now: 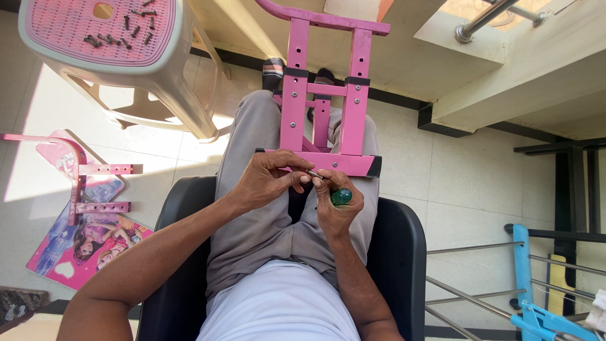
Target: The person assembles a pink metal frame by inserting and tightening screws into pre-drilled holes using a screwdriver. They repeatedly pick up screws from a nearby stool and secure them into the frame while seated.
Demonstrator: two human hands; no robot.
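While pinching the metal shaft near its tip, left hand (pixel 268 180) closed on the screwdriver (pixel 328 186), fingertips touching the near edge of the pink metal frame (pixel 328 161). Right hand (pixel 338 205) wrapped around the green handle, held just below the frame's lower crossbar. Both hands gripping the one tool, close together over the lap. Cannot tell whether a screw sits at the tip; too small and covered by fingers.

Frame resting upright across the grey-trousered knees, two drilled pink uprights running away towards the far side, black bands across them, a curved pink rail at the far end.

To do this well, probably best to keep the shaft square to the hole, steady the tip with the left fingertips until it bites, press along the axis with the right palm, turn slowly, and brace the frame against the thighs so it cannot rock.

Seated in a black chair (pixel 398 252), floor tiled and pale. Far left, a plastic stool (pixel 164 69) with a pink perforated seat carrying loose dark screws (pixel 123 31), well apart from the hands. Left on the floor, another pink frame piece (pixel 88 186) with drilled bars lying over a pink picture panel (pixel 76 246). Near right, a blue and metal rack (pixel 524 278).
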